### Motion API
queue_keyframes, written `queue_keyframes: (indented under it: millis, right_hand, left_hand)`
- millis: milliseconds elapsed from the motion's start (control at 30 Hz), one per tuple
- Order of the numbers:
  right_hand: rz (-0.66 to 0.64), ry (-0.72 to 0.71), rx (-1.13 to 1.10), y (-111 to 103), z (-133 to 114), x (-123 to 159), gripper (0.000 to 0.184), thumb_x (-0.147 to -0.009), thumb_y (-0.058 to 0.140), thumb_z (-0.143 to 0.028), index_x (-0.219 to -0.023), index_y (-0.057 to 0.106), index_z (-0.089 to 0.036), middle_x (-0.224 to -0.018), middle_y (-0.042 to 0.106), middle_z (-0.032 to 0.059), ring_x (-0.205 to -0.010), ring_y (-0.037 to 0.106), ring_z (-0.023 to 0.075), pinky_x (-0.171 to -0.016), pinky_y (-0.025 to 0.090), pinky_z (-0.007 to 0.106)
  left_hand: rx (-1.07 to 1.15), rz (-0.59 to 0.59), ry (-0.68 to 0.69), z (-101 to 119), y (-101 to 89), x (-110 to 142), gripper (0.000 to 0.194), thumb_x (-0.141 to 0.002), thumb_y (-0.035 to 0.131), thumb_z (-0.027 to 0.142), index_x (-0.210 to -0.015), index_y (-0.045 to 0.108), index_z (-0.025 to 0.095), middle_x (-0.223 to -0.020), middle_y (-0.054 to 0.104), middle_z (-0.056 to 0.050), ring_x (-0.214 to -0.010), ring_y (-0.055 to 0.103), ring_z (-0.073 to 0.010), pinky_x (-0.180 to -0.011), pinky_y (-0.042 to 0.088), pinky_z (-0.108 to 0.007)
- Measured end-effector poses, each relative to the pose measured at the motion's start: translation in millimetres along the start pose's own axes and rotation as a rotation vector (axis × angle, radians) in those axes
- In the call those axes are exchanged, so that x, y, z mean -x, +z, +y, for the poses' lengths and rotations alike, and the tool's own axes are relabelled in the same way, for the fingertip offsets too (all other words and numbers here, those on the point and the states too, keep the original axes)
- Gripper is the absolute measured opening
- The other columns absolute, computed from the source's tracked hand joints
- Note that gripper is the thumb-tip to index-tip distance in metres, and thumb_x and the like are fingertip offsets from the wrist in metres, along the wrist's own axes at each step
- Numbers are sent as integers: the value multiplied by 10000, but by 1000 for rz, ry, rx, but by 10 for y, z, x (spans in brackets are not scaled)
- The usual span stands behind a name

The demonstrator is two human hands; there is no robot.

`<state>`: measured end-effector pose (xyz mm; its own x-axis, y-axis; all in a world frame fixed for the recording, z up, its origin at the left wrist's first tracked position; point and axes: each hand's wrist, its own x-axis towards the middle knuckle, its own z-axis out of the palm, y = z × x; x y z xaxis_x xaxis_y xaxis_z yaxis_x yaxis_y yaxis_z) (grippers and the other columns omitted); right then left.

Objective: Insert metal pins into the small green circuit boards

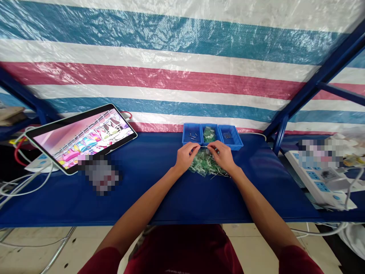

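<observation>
My left hand (186, 156) and my right hand (222, 155) are both closed in a pinch. Between their fingertips runs a thin, light-coloured rod (203, 146), one end in each hand; its exact kind is too small to make out. Just below the hands lies a pile of greenish clear plastic pieces (203, 163) with thin metal pins (221, 175) among them. Behind the fingertips stand joined blue bins: the left bin (184, 133) holds several small metal pins, the middle bin (217, 131) greenish plastic pieces, the right bin (236, 137) small greyish parts.
A lit tablet (82, 139) leans at the left, beside a blurred object (103, 177) on the blue table (142, 163). White cables (25, 186) trail at the left edge. Power strips (316, 179) lie at the right. Blue frame posts (308, 87) flank a striped sheet (171, 76).
</observation>
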<state>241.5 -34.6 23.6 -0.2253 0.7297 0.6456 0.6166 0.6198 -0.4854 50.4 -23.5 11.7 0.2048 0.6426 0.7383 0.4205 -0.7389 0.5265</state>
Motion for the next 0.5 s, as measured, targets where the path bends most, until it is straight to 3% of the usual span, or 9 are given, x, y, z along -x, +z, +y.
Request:
queue_keyframes:
  millis: [267,500]
  right_hand:
    - [30,30,19,-79,-51,-230,283,-961,459,-396,-856,628,-195,-815,662,66,-684,599,175,-638,466,284]
    - [21,22,-7,-29,-64,-79,304,-975,426,-411,-872,621,-201,-805,651,65,-668,589,168,-617,477,283]
  left_hand:
    - [72,48,-103,78,10,-168,270,-948,518,382,-901,670,164,-815,689,-42,-664,613,-126,-617,481,-226]
    - [34,28,-84,76,8,-15,292,-961,492,382,-895,676,165,-790,691,-45,-605,579,-118,-593,471,-233]
